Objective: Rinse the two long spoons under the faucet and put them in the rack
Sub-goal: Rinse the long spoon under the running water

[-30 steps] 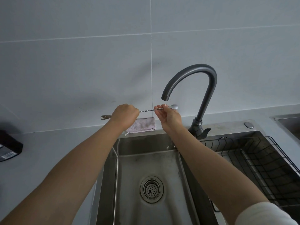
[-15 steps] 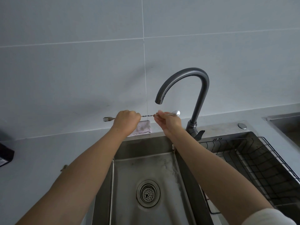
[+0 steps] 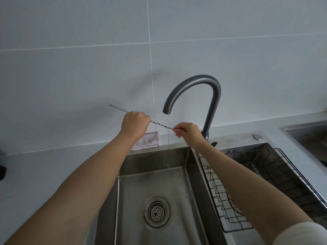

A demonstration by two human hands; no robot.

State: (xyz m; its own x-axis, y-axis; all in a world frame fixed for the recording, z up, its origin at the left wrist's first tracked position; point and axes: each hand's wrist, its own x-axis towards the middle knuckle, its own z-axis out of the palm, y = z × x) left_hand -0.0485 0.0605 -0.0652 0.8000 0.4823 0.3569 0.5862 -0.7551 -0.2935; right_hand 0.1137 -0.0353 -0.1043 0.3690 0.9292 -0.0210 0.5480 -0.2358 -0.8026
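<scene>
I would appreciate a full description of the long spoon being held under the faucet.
The long spoon is a thin, silvery metal rod with a twisted middle shaft. It slopes down from upper left to lower right, held above the sink. The left hand grips it in a fist, a plain end poking out beyond; the right hand pinches the other end, hiding any bowl. A thin water stream crosses it.

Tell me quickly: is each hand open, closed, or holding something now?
Left hand: fingers curled around the long spoon.
Right hand: pinches the same spoon further along its handle.
</scene>
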